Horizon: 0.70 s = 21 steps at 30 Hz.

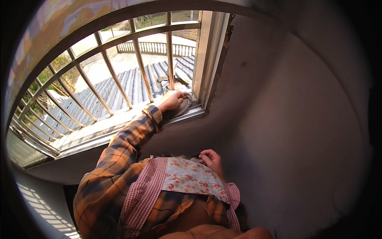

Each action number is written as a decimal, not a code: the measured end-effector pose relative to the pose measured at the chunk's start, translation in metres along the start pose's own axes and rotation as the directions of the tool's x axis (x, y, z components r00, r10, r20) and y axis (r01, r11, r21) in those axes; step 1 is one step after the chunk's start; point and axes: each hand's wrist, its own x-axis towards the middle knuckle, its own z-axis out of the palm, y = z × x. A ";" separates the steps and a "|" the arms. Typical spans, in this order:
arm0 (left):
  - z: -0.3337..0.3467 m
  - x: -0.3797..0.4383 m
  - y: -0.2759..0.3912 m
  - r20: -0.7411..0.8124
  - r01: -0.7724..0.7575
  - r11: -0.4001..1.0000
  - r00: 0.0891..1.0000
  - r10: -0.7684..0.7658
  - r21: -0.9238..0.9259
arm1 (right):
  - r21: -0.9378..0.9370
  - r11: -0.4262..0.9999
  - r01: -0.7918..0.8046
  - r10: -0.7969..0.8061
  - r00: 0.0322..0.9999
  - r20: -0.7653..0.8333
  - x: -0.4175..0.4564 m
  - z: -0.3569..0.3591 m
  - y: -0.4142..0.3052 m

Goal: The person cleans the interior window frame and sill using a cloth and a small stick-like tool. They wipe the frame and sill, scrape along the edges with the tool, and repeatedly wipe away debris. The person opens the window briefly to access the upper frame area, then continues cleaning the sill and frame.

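Observation:
At the right-hand corner of the barred window, my left hand is closed on a grey cloth, which lies on the window sill beside the metal frame. The hand is at the foot of a metal bar. My right hand is low in front of my body, just beyond the floral apron, with its fingers curled. Some crumpled greyish material shows at its fingertips; whether the hand grips it cannot be made out.
Metal window bars run across the opening, with a window frame at its right side. A plain wall rises at the right. Outside are a corrugated roof and a balustrade. A window pane stands at the lower left.

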 end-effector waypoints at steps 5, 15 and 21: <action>-0.006 0.003 0.031 -0.227 -0.030 0.895 0.963 0.145 0.445 | -0.031 1.000 0.002 -0.005 0.992 -0.123 -0.021 -0.021 0.003; -0.054 -0.056 0.124 -0.601 -0.335 0.736 0.790 -0.122 -0.589 | -0.044 0.995 0.090 -0.095 0.989 -0.115 -0.024 -0.053 0.014; -0.029 -0.117 0.197 -0.562 -0.337 0.804 0.827 0.004 -0.491 | -0.347 0.819 0.457 -0.432 0.889 0.151 0.021 -0.012 -0.062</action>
